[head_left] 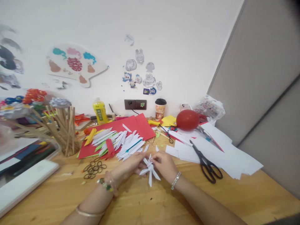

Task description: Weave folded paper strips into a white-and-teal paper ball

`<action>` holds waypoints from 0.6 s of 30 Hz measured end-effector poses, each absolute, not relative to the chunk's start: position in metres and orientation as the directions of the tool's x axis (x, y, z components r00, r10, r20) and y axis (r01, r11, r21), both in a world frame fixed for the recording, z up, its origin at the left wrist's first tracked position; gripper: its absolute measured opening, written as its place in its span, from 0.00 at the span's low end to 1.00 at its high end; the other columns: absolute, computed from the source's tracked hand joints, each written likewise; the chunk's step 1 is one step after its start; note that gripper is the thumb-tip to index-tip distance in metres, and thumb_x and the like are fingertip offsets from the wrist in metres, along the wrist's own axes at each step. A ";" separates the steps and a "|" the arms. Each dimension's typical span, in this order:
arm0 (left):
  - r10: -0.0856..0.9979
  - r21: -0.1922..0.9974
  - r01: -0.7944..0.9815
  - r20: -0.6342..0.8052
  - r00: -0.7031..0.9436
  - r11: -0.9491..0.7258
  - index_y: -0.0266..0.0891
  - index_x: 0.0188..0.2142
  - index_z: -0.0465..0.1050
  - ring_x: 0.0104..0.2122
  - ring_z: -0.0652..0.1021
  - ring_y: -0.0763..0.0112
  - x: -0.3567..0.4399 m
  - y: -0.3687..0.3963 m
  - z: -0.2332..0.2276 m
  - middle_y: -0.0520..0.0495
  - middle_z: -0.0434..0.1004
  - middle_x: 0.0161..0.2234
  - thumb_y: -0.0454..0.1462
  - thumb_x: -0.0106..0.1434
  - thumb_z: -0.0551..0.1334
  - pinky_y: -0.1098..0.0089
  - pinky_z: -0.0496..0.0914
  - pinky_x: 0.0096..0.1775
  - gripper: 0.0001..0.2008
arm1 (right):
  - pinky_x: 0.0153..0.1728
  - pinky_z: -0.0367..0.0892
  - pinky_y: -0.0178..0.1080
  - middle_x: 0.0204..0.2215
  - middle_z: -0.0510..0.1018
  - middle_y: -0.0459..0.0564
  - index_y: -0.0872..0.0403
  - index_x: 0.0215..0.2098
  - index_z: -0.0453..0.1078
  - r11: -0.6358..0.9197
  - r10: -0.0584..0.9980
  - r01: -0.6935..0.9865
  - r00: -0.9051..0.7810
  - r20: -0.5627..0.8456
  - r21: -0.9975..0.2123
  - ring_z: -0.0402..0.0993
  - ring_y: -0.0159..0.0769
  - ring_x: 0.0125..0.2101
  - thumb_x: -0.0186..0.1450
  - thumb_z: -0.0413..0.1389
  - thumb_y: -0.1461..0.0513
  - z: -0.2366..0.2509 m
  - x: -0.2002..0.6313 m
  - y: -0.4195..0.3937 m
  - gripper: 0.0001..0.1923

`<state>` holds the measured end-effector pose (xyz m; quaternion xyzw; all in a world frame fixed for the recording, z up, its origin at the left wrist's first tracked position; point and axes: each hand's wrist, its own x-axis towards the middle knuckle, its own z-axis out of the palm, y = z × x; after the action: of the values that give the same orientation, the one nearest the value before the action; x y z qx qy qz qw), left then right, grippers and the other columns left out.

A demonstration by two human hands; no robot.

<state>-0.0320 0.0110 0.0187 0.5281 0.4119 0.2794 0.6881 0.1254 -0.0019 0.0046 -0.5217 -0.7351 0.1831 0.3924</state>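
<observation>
Between my hands, just above the wooden table, is a white folded-paper piece point(150, 168) with several pointed strips spreading from its middle. My left hand point(136, 164) grips it from the left side, its fingertips partly hidden behind the paper. From the right, my right hand point(162, 162) pinches one of its upper points between thumb and fingers. Close beyond my hands lies a heap of folded white paper strips point(131, 143), with green, red and blue ones among them. A few loose white strips rest near my fingertips.
Black scissors point(206, 162) lie on the right beside white paper sheets point(222, 150). Black rubber bands point(93, 168) are at left. A red balloon point(187, 120), a lidded cup point(160, 109) and a yellow bottle point(100, 112) stand toward the wall. A holder of wooden sticks point(67, 134) is left.
</observation>
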 end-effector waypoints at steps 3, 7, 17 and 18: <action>0.878 0.962 0.028 -0.260 0.402 0.272 0.38 0.31 0.63 0.21 0.74 0.70 -0.023 0.013 0.007 0.51 0.71 0.22 0.48 0.54 0.55 0.70 0.68 0.23 0.15 | 0.31 0.60 0.32 0.23 0.74 0.44 0.54 0.22 0.71 0.433 0.890 0.616 -0.178 0.419 -0.658 0.68 0.31 0.28 0.54 0.58 0.69 0.005 0.123 -0.004 0.06; 0.958 0.989 0.104 -0.126 0.258 0.103 0.37 0.28 0.63 0.16 0.66 0.78 -0.017 0.019 -0.003 0.57 0.65 0.18 0.39 0.49 0.59 0.77 0.60 0.20 0.09 | 0.33 0.60 0.33 0.24 0.75 0.44 0.54 0.24 0.72 0.459 0.885 0.607 -0.252 0.390 -0.649 0.68 0.32 0.29 0.53 0.60 0.69 0.008 0.122 -0.006 0.04; 0.966 0.910 0.389 0.041 0.255 -0.141 0.36 0.19 0.65 0.22 0.65 0.73 -0.016 0.022 0.005 0.54 0.65 0.18 0.41 0.51 0.54 0.73 0.61 0.26 0.11 | 0.32 0.59 0.33 0.22 0.71 0.44 0.55 0.21 0.69 0.594 0.787 0.626 -0.323 0.525 -0.506 0.65 0.32 0.29 0.54 0.58 0.71 0.011 0.121 -0.010 0.08; 0.968 0.908 0.393 0.046 0.245 -0.143 0.36 0.19 0.65 0.23 0.66 0.73 -0.015 0.022 0.006 0.54 0.65 0.18 0.41 0.50 0.54 0.73 0.61 0.27 0.10 | 0.32 0.59 0.33 0.23 0.72 0.44 0.54 0.22 0.70 0.598 0.784 0.628 -0.330 0.526 -0.497 0.65 0.32 0.29 0.54 0.58 0.71 0.012 0.121 -0.011 0.07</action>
<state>-0.0155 0.0217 0.0057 0.6717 0.5068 0.3470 0.4142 0.1213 -0.0106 0.0120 -0.4365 -0.8090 0.1023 0.3803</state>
